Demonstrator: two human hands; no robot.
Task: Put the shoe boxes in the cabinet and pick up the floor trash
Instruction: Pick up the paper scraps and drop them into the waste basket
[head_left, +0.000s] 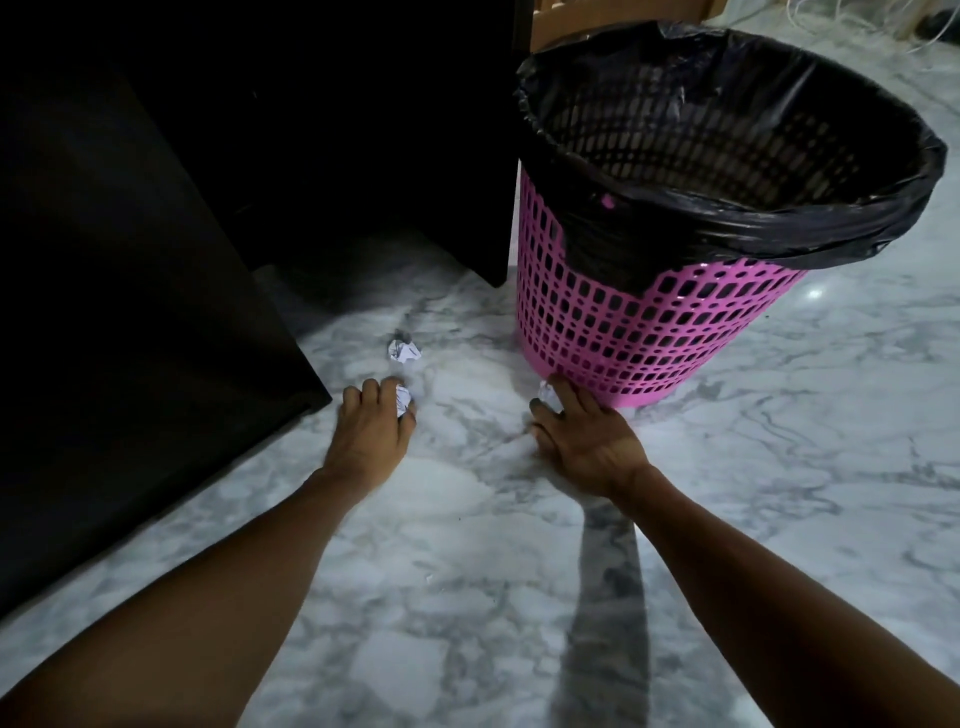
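One paper ball is off the floor in the left hand, whose grip is clenched round it, fingers curled over the top and thumb beneath; this is to the left of the pink basket, near the level of its foot. A second paper ball lies on the marble floor right against the basket's foot on its left side. The right hand reaches it with forefinger on one side and thumb on the other; I cannot tell whether that grip has closed on it or only touches. A third paper ball lies loose on the floor, left of the basket and farther from the person than the first. A black liner is folded over the basket's rim. A dark cabinet stands left of the basket, its corner just beside it.
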